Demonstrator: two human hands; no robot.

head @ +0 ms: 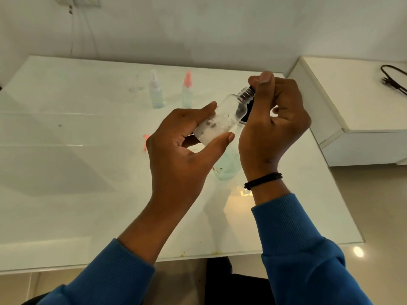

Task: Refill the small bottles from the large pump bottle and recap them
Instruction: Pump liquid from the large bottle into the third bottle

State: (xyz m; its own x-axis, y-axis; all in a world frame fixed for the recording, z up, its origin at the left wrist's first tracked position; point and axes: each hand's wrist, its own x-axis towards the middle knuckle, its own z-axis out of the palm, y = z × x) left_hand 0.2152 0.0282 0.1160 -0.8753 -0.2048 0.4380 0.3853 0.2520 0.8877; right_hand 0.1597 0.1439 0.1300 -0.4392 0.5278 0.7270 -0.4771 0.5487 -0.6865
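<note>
Nearest the camera, two forearms in blue sleeves (308, 260) reach over the front edge of a glossy white table (66, 194); a black band (263, 180) circles the right wrist. The left hand (182, 150) grips a small clear bottle (217, 119) by its lower half, thumb on the near side and fingers on the far side, holding it above the table and tilted with the neck pointing up and to the right. White foamy content fills the lower part of this bottle; the upper part looks empty. The right hand (275, 119) is curled at the bottle's threaded neck, its thumb and fingers pinching a dark cap (250, 94) that sits at or just off the threads; whether the cap is engaged cannot be told. Below the hands, partly hidden, a pale green-tinted clear container (226, 166) stands on the table, its top not visible. A small pink object (145, 140) lies on the table just left of the left hand, mostly hidden. Farther back stand two small spray bottles, well apart from the hands: one with a white top (156, 90) and, to its right, one with a pink top (187, 90). At far right a white cabinet (352, 111) carries a black cable (394, 80)
</note>
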